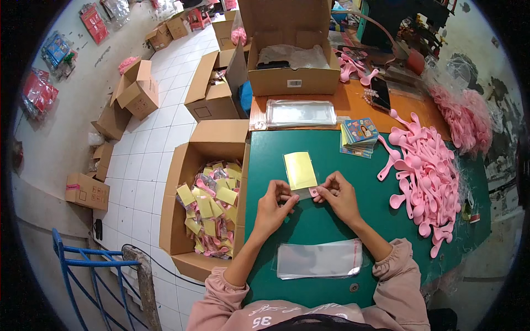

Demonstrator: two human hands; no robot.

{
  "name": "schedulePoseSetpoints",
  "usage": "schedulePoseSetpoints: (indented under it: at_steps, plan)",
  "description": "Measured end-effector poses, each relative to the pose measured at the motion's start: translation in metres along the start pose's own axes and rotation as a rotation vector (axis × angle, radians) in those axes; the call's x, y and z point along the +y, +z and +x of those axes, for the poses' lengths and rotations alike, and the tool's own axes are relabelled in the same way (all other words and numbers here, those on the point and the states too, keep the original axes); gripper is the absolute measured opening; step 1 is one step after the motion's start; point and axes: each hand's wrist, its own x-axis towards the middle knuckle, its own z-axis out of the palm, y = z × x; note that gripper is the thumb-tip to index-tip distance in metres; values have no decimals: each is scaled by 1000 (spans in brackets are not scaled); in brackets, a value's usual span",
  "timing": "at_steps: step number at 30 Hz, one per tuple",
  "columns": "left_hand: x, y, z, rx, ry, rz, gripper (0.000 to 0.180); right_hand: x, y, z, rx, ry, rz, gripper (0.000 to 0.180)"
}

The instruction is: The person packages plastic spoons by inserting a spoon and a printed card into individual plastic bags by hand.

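I hold a small clear packet (302,177) with a yellow card in it, lying flat on the green table (326,220) near the middle, a little toward the far edge; my left hand (274,205) pinches its near left corner, fingers narrow and closed on the film; my right hand (338,196) pinches the near right corner, where a bit of pink shows under the plastic, fingers likewise closed on the packet. I judge the packet light and limp, the film slippery, the card inside the only stiff part; it creases easily, so the open near end is the place to take it, thumb and forefinger on each corner, not the middle. Near my body, at the near edge, lies a stack of empty clear bags (320,259); along the right edge sprawls a heap of pink spoons (428,176); toward the far edge sit a small pile of printed cards (359,136) and another stack of bags (301,114), with an open carton (292,80) behind; on the floor off the left edge stands a box (182,182) of finished packets, yellow and pink.
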Motion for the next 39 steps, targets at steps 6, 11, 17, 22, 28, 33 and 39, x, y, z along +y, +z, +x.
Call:
schedulePoseSetpoints:
  at_steps: [6, 11, 17, 22, 28, 33, 39]
  plan:
    - [2, 1, 0, 111, -8, -28, 20, -6, 1, 1, -46, -20, -21, 14]
    - [6, 0, -5, 81, 34, 44, 28, -3, 1, -3, -68, -34, -63, 25]
    - [17, -78, -41, 252, 48, 43, 37, -23, -72, 25, 123, -486, -1017, 25]
    - [51, -109, -65, 631, 168, 684, 31, -25, -146, 35, 439, -327, -1473, 27]
    - [62, 22, -51, -298, 471, 611, 30, -8, -157, 33, 485, -233, -1674, 22]
    - [33, 56, -47, -504, 393, 636, 24, -16, -148, 28, 475, -225, -1633, 14]
    - [36, 43, -33, -578, 284, 441, 19, -23, -179, 29, 589, -199, -1213, 14]
